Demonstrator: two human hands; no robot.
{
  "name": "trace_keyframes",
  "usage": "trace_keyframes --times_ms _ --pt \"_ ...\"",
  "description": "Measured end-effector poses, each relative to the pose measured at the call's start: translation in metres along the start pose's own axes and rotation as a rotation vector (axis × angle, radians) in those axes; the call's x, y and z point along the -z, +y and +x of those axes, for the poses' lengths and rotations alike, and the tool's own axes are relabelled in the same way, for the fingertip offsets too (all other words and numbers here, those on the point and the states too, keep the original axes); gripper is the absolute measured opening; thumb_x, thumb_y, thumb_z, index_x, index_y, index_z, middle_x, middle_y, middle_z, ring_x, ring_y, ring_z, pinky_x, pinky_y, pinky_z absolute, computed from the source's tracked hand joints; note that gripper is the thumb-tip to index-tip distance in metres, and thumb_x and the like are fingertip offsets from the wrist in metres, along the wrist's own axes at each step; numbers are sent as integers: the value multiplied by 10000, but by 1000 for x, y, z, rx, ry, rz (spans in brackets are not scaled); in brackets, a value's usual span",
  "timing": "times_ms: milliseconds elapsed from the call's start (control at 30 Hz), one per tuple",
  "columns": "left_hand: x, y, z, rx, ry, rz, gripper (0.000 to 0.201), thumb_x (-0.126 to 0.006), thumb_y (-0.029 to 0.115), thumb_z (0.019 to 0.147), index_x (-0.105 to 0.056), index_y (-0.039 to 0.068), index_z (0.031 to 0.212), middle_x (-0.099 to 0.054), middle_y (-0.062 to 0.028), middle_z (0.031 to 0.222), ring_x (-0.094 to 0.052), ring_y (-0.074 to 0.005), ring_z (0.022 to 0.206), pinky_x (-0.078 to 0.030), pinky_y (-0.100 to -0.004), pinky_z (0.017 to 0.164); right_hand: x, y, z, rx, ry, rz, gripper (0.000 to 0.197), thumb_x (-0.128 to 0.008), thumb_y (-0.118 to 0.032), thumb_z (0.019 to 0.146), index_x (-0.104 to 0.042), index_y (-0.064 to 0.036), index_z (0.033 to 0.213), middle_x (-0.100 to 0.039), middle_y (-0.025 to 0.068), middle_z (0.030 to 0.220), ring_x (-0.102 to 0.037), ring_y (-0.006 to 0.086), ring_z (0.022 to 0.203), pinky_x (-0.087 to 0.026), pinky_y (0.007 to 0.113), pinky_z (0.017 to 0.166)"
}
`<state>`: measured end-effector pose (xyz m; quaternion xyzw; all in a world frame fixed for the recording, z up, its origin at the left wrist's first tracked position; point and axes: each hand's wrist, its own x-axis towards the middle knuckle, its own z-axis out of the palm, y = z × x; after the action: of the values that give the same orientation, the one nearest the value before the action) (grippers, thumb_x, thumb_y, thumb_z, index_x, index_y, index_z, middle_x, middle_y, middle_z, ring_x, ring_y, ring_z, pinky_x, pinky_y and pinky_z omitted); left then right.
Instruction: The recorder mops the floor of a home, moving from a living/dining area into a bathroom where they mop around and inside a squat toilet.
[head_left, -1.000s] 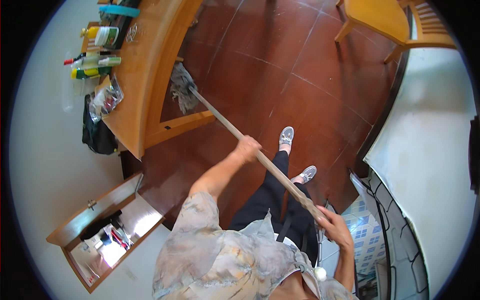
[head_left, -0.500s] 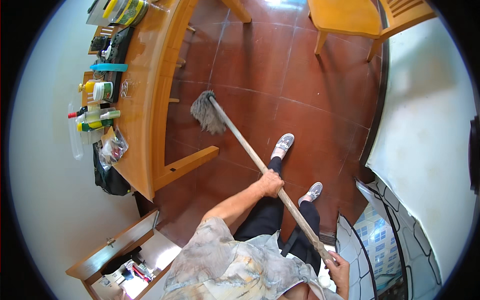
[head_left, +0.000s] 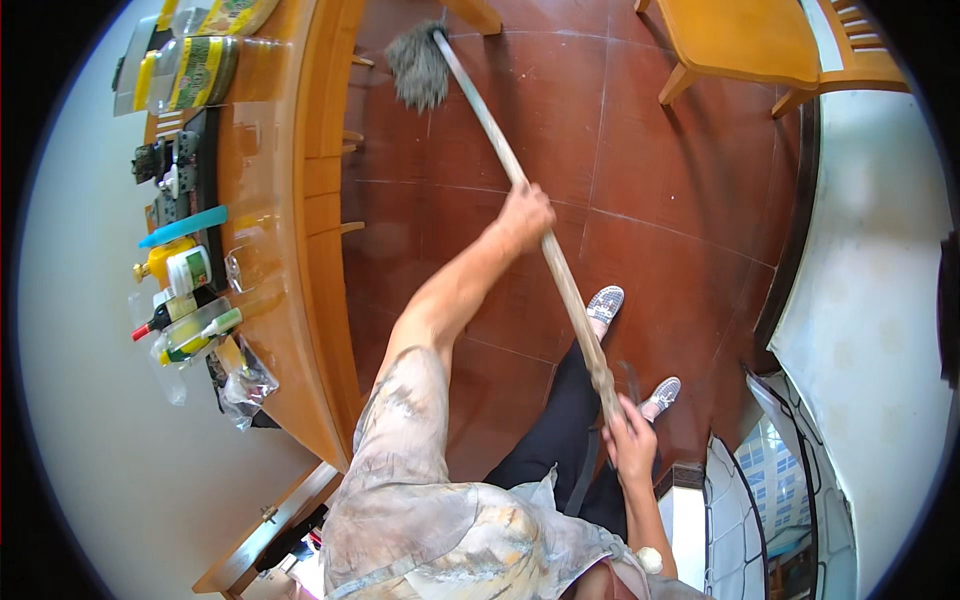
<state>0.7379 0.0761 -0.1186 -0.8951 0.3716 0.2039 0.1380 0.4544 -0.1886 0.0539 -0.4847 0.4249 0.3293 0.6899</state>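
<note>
A mop with a long wooden handle (head_left: 573,290) slants across the view, its grey stringy head (head_left: 418,68) at the far end beside the table leg. My left hand (head_left: 526,217) is wrapped round the shaft about midway, arm stretched forward. Close to my body, my right hand (head_left: 630,440) grips the knobby near end of the handle. The mop head appears to rest on the red tiled floor (head_left: 520,120).
At left runs a long wooden table (head_left: 265,180) bearing jars, bottles and a plastic bag (head_left: 245,385). A wooden chair (head_left: 740,40) stands at the far right near the white wall (head_left: 865,230). Curtain panels (head_left: 735,515) hang at the lower right; an open drawer-like wooden frame (head_left: 265,525) lies lower left.
Both hands have moved forward, pushing the mop head farther away along the table's side. My left arm is straighter, and my right hand has come up from the lower edge.
</note>
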Motion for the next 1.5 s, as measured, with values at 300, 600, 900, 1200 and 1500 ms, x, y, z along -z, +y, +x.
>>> trace_keyframes --times_ms 300,600,900,1200,1500 --pt "-37 -97 21 396 270 -160 217 -573 125 831 -588 167 1043 -476 -40 1303 -390 -314 1306 -377 -488 1007 -105 -47 72 -65 -130 -99 471 -549 -227 960 -436 -119 1405 -518 -1 662 -408 42 425 -325 187 369" --pt "-20 103 -103 404 526 -428 144 -651 100 735 -573 110 856 -514 -132 1172 -405 -435 1256 -359 -539 1022 37 -6 -81 -187 -151 -308 462 -546 -185 953 -445 -113 1399 -519 8 661 -427 55 431 -326 202 363" --pt "55 370 -237 463 382 -742 236 -732 225 714 -577 95 835 -540 -133 1037 -422 -414 1231 -329 -567 1024 211 12 -255 -368 -54 -615 413 -595 -136 894 -560 -97 1303 -553 10 644 -442 55 441 -329 210 379" --pt "59 462 -248 -75 94 -806 313 -633 387 796 -662 104 666 -656 -112 675 -648 -296 675 -490 -429 716 304 1 -364 -202 146 -852 391 -675 -139 791 -656 -66 1174 -627 32 647 -555 73 544 -435 227 514" --pt "144 543 -200 -455 6 -830 185 -702 304 628 -701 143 719 -673 -105 687 -674 -289 704 -511 -408 671 366 57 -489 -261 326 -695 376 -612 -161 848 -625 -17 1196 -607 24 720 -506 61 545 -383 211 471"
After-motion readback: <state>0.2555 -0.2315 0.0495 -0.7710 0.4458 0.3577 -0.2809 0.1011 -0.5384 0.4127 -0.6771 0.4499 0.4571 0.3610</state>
